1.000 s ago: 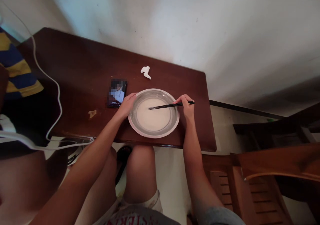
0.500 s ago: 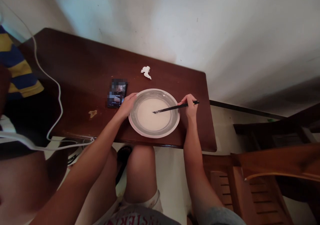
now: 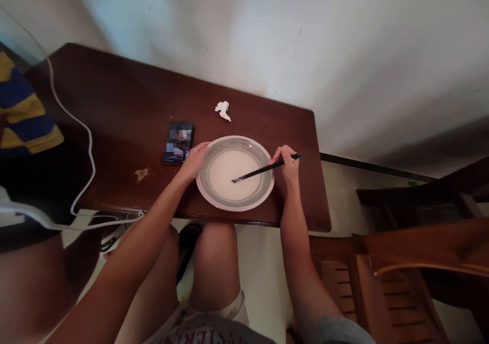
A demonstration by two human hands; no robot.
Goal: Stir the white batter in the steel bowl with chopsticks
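A wide bowl [image 3: 214,153] holding a white liquid sits near the front edge of the dark wooden table [image 3: 114,120]. My left hand [image 3: 194,159] grips the bowl's left rim, fingers curled over it. My right hand [image 3: 287,161] is closed on black chopsticks [image 3: 263,170], whose tips dip into the liquid near the bowl's middle. My knees show under the table edge.
A phone [image 3: 179,142] with a lit screen lies just left of the bowl. A crumpled white tissue [image 3: 223,109] lies behind the bowl. A white cable [image 3: 86,150] runs across the table's left. A person in a striped shirt [image 3: 23,114] sits at left. Wooden chairs [image 3: 401,278] stand at right.
The chopstick tips have swept within the liquid from the upper middle toward the lower middle of the bowl. My left hand has stayed on the rim.
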